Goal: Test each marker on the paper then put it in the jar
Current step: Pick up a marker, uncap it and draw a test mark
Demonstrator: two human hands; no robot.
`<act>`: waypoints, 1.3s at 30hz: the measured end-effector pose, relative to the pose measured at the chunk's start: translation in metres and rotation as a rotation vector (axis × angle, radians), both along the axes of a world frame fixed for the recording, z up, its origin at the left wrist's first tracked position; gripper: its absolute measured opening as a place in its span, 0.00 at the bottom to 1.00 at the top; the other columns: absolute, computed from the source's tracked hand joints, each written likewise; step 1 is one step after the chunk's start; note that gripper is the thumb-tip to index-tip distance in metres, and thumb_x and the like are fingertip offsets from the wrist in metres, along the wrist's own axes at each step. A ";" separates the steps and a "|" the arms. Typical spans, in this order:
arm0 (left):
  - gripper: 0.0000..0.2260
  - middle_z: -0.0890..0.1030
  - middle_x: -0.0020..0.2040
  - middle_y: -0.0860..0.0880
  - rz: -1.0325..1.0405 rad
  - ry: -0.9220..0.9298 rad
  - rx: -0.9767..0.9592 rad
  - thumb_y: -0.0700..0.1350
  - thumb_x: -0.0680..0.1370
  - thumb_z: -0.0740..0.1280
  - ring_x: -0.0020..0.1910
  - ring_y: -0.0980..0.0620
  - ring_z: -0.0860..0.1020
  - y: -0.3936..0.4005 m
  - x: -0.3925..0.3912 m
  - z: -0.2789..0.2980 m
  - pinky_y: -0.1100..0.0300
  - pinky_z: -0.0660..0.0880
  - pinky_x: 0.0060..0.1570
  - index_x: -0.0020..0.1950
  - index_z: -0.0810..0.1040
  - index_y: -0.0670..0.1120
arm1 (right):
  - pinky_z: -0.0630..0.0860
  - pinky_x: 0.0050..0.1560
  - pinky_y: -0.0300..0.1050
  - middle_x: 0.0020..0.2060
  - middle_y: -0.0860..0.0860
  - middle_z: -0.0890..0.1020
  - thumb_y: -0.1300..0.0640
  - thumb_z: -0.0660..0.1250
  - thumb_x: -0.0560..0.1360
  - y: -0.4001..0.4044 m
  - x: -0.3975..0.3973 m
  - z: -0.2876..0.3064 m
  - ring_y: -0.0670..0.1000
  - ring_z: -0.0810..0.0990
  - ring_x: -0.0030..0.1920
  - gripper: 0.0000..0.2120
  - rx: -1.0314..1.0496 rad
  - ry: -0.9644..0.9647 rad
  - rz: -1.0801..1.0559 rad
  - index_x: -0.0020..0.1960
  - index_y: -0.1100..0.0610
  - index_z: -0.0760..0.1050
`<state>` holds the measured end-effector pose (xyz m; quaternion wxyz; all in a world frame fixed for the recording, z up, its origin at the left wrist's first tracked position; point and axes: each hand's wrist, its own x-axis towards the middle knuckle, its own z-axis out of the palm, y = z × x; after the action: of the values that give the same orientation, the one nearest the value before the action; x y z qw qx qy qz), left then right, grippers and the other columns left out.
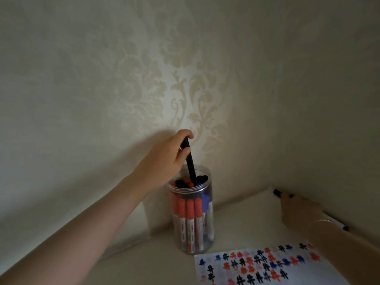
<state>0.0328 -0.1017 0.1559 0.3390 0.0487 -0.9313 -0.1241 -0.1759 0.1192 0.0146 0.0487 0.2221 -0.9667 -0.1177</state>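
The left hand (164, 155) pinched a black marker (190, 161) at 12 o'clock over the jar (191, 219), tip already among the others — best lowered straight, then released — while the right hand (299, 212) gripped another marker (277, 192) at 3 o'clock, beyond the paper (267, 268).

Jar (191, 219) on the worktop (144, 262) against the wall (123, 79), markers (190, 219) standing in it, one marker (190, 161) poking from its mouth, paper (257, 268) before and right of it, another marker (277, 192) far right
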 end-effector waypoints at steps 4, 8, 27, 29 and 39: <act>0.12 0.78 0.43 0.51 0.014 0.012 -0.022 0.42 0.80 0.62 0.41 0.53 0.80 -0.001 -0.004 0.003 0.52 0.77 0.46 0.63 0.70 0.51 | 0.76 0.57 0.49 0.65 0.53 0.72 0.58 0.50 0.81 0.004 -0.005 -0.018 0.52 0.76 0.60 0.21 -0.005 0.089 0.026 0.74 0.53 0.58; 0.13 0.78 0.42 0.52 0.028 0.052 -0.070 0.43 0.80 0.61 0.39 0.50 0.79 -0.001 -0.006 -0.001 0.50 0.76 0.44 0.64 0.69 0.52 | 0.77 0.55 0.47 0.63 0.54 0.73 0.59 0.51 0.82 0.001 -0.005 -0.018 0.52 0.76 0.59 0.19 -0.015 0.116 0.073 0.72 0.55 0.61; 0.15 0.79 0.40 0.50 0.033 0.091 -0.048 0.45 0.79 0.65 0.37 0.53 0.79 -0.006 -0.022 0.000 0.54 0.78 0.43 0.65 0.71 0.53 | 0.65 0.35 0.43 0.35 0.55 0.73 0.63 0.59 0.75 -0.073 0.060 0.090 0.56 0.71 0.34 0.05 -1.231 -0.419 0.291 0.42 0.57 0.71; 0.13 0.77 0.36 0.52 0.044 0.154 -0.024 0.45 0.79 0.65 0.33 0.56 0.76 -0.009 -0.016 -0.005 0.62 0.75 0.37 0.63 0.71 0.52 | 0.66 0.29 0.43 0.29 0.53 0.71 0.63 0.61 0.74 -0.086 0.080 0.109 0.53 0.69 0.28 0.08 -1.396 -0.621 0.366 0.37 0.56 0.69; 0.13 0.77 0.42 0.53 -0.029 -0.087 0.075 0.44 0.79 0.64 0.40 0.56 0.78 -0.021 0.003 -0.018 0.55 0.77 0.44 0.61 0.68 0.56 | 0.62 0.20 0.37 0.28 0.53 0.72 0.62 0.68 0.70 -0.124 0.095 0.107 0.51 0.68 0.24 0.08 -1.065 -0.781 0.264 0.48 0.62 0.76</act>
<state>0.0355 -0.1222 0.1380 0.2944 0.0531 -0.9404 -0.1615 -0.0814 -0.0043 0.1219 -0.1876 0.3102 -0.8041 0.4711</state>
